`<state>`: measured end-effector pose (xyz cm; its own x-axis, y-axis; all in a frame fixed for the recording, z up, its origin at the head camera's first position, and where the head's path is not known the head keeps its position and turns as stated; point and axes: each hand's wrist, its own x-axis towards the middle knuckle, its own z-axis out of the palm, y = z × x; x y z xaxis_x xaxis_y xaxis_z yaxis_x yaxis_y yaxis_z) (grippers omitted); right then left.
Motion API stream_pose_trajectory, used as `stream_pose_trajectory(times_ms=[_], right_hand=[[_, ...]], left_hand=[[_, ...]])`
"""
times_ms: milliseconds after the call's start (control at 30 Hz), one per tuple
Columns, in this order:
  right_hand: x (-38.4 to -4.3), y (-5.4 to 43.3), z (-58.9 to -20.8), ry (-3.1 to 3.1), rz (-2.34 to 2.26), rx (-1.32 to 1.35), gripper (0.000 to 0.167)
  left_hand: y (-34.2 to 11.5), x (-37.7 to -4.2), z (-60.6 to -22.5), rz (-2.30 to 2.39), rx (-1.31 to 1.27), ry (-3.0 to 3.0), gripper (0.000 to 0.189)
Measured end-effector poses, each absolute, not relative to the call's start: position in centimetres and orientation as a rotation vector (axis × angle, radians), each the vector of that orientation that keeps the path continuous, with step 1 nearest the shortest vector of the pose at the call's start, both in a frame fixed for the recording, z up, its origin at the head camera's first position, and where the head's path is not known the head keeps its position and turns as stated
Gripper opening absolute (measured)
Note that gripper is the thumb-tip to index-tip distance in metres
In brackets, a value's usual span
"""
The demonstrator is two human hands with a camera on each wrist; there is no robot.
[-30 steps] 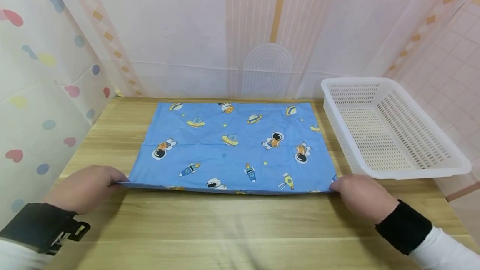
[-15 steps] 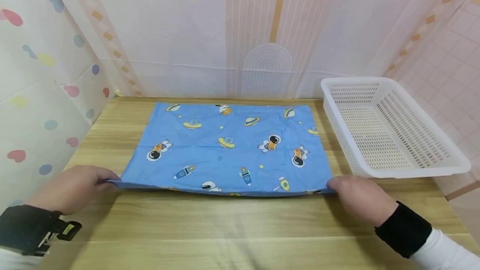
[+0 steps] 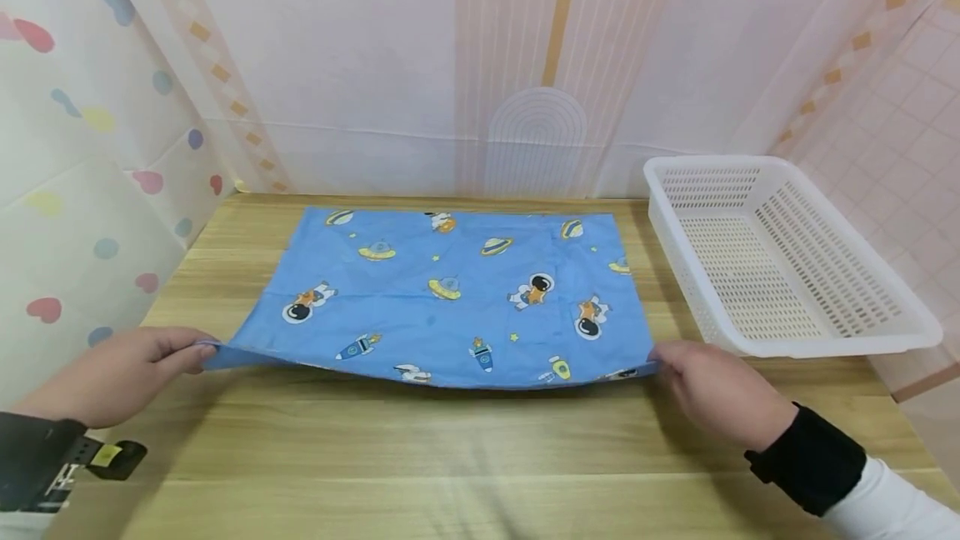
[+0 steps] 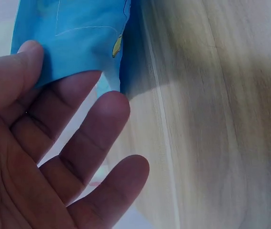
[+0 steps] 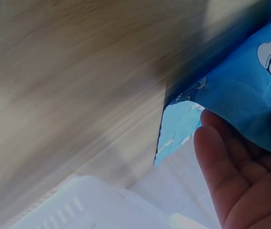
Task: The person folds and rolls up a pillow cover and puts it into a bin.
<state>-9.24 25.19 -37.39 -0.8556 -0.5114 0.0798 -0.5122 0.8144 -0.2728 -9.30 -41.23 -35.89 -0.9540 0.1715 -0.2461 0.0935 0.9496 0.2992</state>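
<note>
A blue cloth printed with astronauts, rockets and saucers lies spread on the wooden table. My left hand pinches its near left corner between thumb and forefinger, the other fingers spread loosely below, as the left wrist view shows. At the near right corner my right hand pinches the cloth in the same manner. Both corners are raised and the front edge sags between them. A stitched seam shows on the cloth close to the left thumb. In the right wrist view, a lower layer hangs beneath the upper cloth.
A white plastic basket with slotted walls stands at the right, just beyond the right hand. Patterned sheeting rises behind the table, and more with coloured hearts and dots hangs on the left.
My left hand has moved left and slightly up, drawing its corner outward and higher. The cloth has shifted a little left, its front edge sagging more. The right hand has moved slightly left and up.
</note>
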Motion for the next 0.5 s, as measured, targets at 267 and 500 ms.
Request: stream_pose_trajectory(times_ms=[267, 500], right_hand=[[-9.2, 25.3, -36.6, -3.014, 0.574, 0.794, 0.013], [-9.1, 25.2, -35.4, -3.039, 0.616, 0.733, 0.014]], left_hand=[[-41.3, -8.8, -35.4, 0.503, 0.151, 2.880, 0.031], [-41.3, -8.4, -34.7, 0.584, 0.123, 2.941, 0.032]])
